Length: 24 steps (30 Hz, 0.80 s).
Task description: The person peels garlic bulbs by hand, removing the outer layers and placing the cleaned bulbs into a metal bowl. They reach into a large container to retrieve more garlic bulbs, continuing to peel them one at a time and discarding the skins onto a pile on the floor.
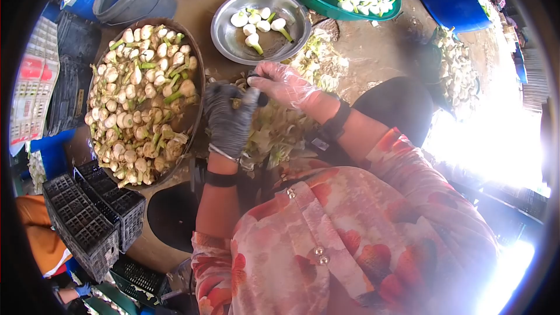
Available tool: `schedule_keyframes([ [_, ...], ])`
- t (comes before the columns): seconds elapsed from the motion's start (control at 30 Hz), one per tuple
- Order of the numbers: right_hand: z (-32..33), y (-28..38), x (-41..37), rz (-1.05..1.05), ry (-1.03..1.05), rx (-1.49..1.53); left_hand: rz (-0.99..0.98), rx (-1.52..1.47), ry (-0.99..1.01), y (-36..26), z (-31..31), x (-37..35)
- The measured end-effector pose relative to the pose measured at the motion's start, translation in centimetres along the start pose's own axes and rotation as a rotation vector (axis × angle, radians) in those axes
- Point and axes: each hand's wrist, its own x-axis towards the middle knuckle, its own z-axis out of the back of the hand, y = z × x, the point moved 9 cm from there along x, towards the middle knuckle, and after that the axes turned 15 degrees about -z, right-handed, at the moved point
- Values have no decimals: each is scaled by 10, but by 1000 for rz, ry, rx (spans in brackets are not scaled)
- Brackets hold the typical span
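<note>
My left hand (226,119), in a grey striped glove, has its fingers curled in front of me. Close by its fingertips is my right hand (286,86), in a clear plastic glove, with thumb and fingers pressed together around something dark. What the two hands hold is mostly hidden, and I cannot tell its kind. Just beyond them, a metal bowl (220,39) holds several peeled white garlic bulbs (252,39) with short green stems. To the left of my left hand stands a wide round tub (197,61) heaped with unpeeled, soil-stained garlic bulbs (140,99).
Pale peelings (274,137) cover the ground beneath my hands. A green basin (318,9) of peeled bulbs stands at the far right, near a blue container (452,1). Black crates (87,221) and a grey bucket (131,3) are on the left, with a person in orange (44,236).
</note>
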Motion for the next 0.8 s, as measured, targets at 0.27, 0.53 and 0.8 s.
schedule_keyframes([
  [0.27, 10, 1, -8, -54, 32, -365, -54, 55, 226, 5, -20, -6],
  [0.53, -11, 37, -37, 132, 207, 503, 122, -227, 213, 19, -40, -16],
  [0.8, -47, -10, -15, 45, -48, -279, -40, -19, 10, -3, -1, -4],
])
